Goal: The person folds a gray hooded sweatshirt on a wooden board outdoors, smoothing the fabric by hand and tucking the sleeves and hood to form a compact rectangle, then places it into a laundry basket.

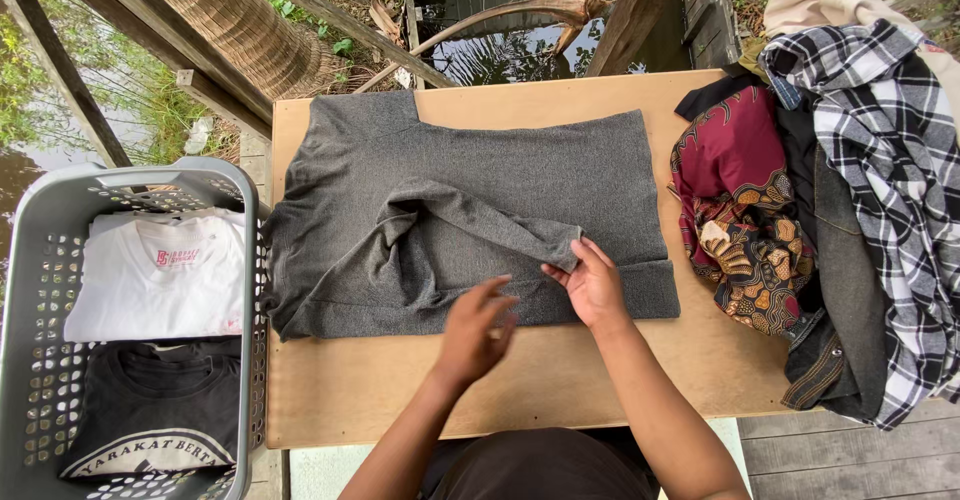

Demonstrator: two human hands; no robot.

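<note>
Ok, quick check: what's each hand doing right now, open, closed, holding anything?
Left hand: open, blurred, hovering over the grey sweater, holding nothing.
Right hand: pinching the cuff of the sweater's folded sleeve.

A heather-grey sweater (480, 210) lies on a pale tan board (520, 390). The basket (40, 260) is light grey, holding 1 white shirt (155, 280) and 1 black shirt (160, 405). Beside them sit a maroon batik cloth (735, 210) with gold-brown motifs and a black-and-white plaid shirt (890, 180).
</note>
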